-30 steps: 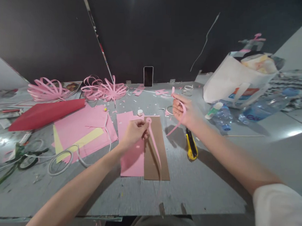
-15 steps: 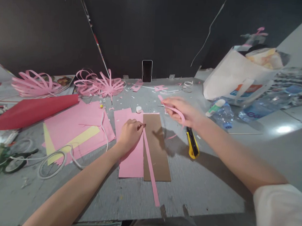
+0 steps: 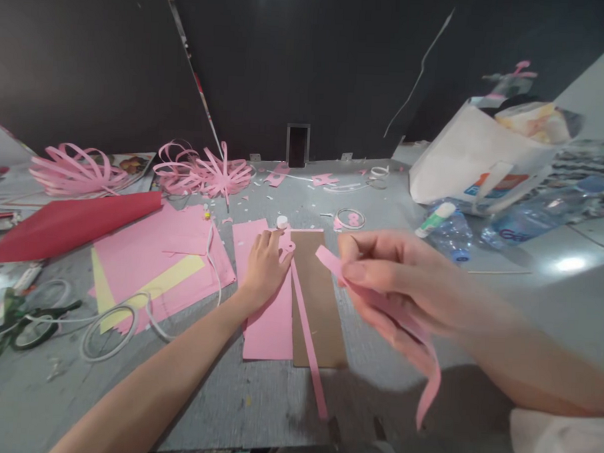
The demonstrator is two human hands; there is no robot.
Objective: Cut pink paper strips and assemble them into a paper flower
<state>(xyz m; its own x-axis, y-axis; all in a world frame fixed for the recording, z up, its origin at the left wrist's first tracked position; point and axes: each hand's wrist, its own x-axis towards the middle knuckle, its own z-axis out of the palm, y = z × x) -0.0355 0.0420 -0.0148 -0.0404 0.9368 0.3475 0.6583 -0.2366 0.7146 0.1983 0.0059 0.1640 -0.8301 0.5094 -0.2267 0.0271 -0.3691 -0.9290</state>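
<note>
Head view, left hand (image 3: pixel 264 268) flat on near-far pink strip (image 3: pixel 307 333), right fingers (image 3: pixel 360 272) pinching drooping strip (image 3: pixel 416 352).

2 hands (image 3: pixel 265 268) (image 3: pixel 404 291), 2 pink paper flowers (image 3: pixel 77 170) (image 3: pixel 207 175), 2 water bottles (image 3: pixel 444 229) (image 3: pixel 532 216), 1 phone (image 3: pixel 297 146), 1 white bag (image 3: pixel 477 164).

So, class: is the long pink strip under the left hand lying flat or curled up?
Flat. The long pink strip runs straight along the brown card onto the table, its top end pressed down by the left hand.
</note>
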